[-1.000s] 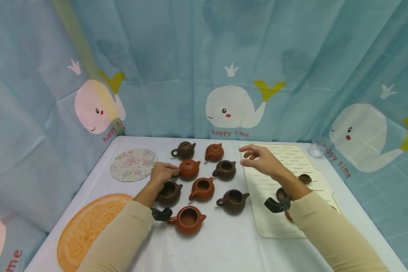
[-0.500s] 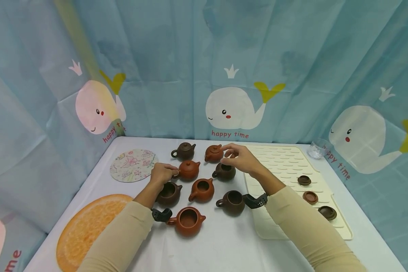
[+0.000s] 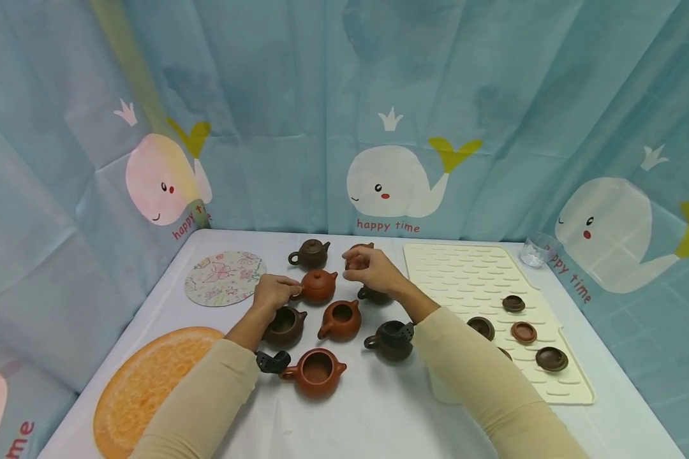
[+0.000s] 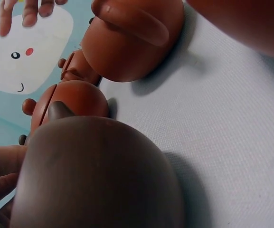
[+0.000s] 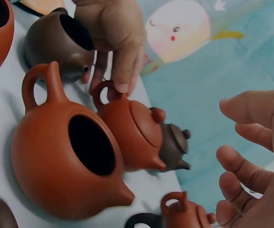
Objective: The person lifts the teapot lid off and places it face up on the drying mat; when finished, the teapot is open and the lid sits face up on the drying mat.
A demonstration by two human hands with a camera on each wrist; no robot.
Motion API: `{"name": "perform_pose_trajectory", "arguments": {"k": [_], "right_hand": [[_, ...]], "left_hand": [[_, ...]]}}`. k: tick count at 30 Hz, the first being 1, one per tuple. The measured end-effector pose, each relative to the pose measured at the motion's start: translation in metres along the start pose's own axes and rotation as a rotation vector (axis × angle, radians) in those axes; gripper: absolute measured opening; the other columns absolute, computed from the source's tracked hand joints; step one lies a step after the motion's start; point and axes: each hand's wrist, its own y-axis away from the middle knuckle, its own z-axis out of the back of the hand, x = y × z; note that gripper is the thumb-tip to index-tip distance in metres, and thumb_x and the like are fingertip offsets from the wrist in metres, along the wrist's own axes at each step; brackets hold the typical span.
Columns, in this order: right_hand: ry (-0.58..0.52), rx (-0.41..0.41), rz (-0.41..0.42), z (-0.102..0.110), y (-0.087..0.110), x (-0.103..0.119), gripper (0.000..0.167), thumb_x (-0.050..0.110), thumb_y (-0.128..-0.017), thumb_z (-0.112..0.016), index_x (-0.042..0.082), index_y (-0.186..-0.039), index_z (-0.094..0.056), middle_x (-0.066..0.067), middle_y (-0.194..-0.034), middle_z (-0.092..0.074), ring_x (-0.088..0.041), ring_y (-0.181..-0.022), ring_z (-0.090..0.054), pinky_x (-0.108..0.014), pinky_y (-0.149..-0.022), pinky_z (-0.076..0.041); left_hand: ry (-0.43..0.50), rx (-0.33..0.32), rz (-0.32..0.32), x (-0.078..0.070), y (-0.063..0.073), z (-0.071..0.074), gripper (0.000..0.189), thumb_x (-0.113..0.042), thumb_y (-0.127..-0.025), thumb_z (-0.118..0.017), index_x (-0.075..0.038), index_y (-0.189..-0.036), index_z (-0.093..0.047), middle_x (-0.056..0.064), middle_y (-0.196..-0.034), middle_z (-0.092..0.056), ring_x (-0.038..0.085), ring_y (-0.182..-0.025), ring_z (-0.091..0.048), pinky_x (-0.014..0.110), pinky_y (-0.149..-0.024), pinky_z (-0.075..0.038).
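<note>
Lidded red teapot [image 3: 318,288] is sitting on table [image 3: 379,414], left hand [image 3: 272,294] pinching its handle. Right hand [image 3: 375,270] is hovering empty, fingers loosely bent, near back red teapot [image 5: 186,216]. Lidless red teapot [image 3: 350,327] is standing just in front; loose lids [image 3: 524,332] are lying on cream mat [image 3: 459,268].

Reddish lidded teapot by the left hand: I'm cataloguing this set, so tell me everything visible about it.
The reddish teapot looks like smooth clay, round-bodied, its knobbed lid seated. It stands upright on the white tabletop; in the head view, its loop handle sits left and its spout points right. The left hand pinches the handle.
</note>
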Motion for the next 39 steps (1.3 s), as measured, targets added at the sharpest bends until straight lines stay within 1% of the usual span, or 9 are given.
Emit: {"name": "perform_pose_trajectory", "arguments": {"k": [2,6,8,14,18,22,25,32,39], "right_hand": [[0.006,0.002,0.003,-0.006,-0.004,-0.003,0.034,0.006,-0.085,-0.072,0.003,-0.118,-0.064,-0.008,-0.088,-0.062,-0.02,-0.082,-0.057,-0.031,-0.072,-0.046],[-0.008,0.0,0.007,-0.016,-0.012,-0.007,0.035,0.005,-0.084,-0.073,0.002,-0.118,-0.063,-0.008,-0.081,-0.061,-0.02,-0.074,-0.055,-0.03,-0.065,-0.044],[-0.009,-0.009,0.005,-0.02,-0.015,-0.008,0.035,0.005,-0.084,-0.073,0.002,-0.118,-0.064,-0.008,-0.081,-0.061,-0.019,-0.07,-0.053,-0.029,-0.061,-0.043],[0.081,-0.02,-0.023,-0.035,-0.024,-0.015,0.033,0.01,-0.087,-0.072,0.007,-0.118,-0.065,-0.005,-0.083,-0.061,-0.017,-0.063,-0.048,-0.028,-0.054,-0.04],[0.134,-0.02,-0.032,-0.044,-0.029,-0.02,0.034,0.014,-0.087,-0.072,0.007,-0.12,-0.064,-0.004,-0.086,-0.061,-0.019,-0.068,-0.051,-0.029,-0.058,-0.042],[0.162,-0.025,-0.062,-0.051,-0.033,-0.023,0.039,0.018,-0.086,-0.074,0.007,-0.121,-0.064,-0.003,-0.088,-0.062,-0.019,-0.079,-0.056,-0.032,-0.067,-0.046],[0.178,-0.027,-0.087,-0.054,-0.036,-0.023,0.04,0.02,-0.085,-0.075,0.008,-0.122,-0.064,-0.002,-0.089,-0.062,-0.019,-0.082,-0.056,-0.033,-0.072,-0.046],[0.249,-0.015,-0.104,-0.061,-0.039,-0.021,0.034,0.02,-0.087,-0.074,0.011,-0.119,-0.066,-0.003,-0.089,-0.061,-0.018,-0.077,-0.056,-0.029,-0.065,-0.046],[0.331,-0.021,-0.094,-0.066,-0.04,-0.02,0.029,0.024,-0.088,-0.073,0.015,-0.116,-0.07,-0.005,-0.098,-0.061,-0.019,-0.087,-0.055,-0.032,-0.073,-0.047]], "left_hand": [[-0.004,0.0,0.0,0.0,0.0,0.0,0.011,-0.013,-0.085,-0.072,-0.006,-0.091,-0.077,0.008,-0.087,-0.07,0.024,-0.088,-0.06,0.039,-0.078,-0.044],[-0.011,-0.003,-0.003,0.0,0.001,0.001,0.012,-0.014,-0.085,-0.072,-0.006,-0.092,-0.077,0.008,-0.088,-0.07,0.024,-0.089,-0.059,0.039,-0.078,-0.044],[-0.008,-0.006,0.0,0.0,0.001,0.002,0.012,-0.014,-0.085,-0.073,-0.006,-0.092,-0.078,0.008,-0.089,-0.07,0.025,-0.09,-0.058,0.039,-0.079,-0.043],[-0.007,-0.005,0.008,-0.001,0.002,0.004,0.011,-0.013,-0.086,-0.072,-0.006,-0.092,-0.078,0.008,-0.09,-0.07,0.026,-0.093,-0.056,0.039,-0.08,-0.042],[-0.001,-0.005,0.017,-0.001,0.0,0.003,0.012,-0.013,-0.086,-0.072,-0.006,-0.093,-0.077,0.008,-0.091,-0.07,0.025,-0.092,-0.056,0.039,-0.08,-0.042],[0.01,0.002,0.012,0.0,0.0,0.001,0.012,-0.012,-0.086,-0.071,-0.005,-0.094,-0.077,0.008,-0.089,-0.07,0.025,-0.09,-0.058,0.039,-0.08,-0.043],[0.015,0.004,0.007,-0.001,0.0,0.001,0.012,-0.012,-0.086,-0.071,-0.005,-0.093,-0.077,0.008,-0.088,-0.07,0.025,-0.09,-0.058,0.039,-0.08,-0.043],[0.0,0.004,-0.002,0.0,0.0,-0.001,0.012,-0.013,-0.086,-0.071,-0.005,-0.093,-0.077,0.008,-0.089,-0.07,0.025,-0.089,-0.059,0.038,-0.079,-0.043],[-0.005,-0.005,-0.005,-0.001,0.0,-0.001,0.013,-0.013,-0.087,-0.071,-0.006,-0.094,-0.077,0.008,-0.09,-0.07,0.025,-0.09,-0.058,0.038,-0.078,-0.043]]}}
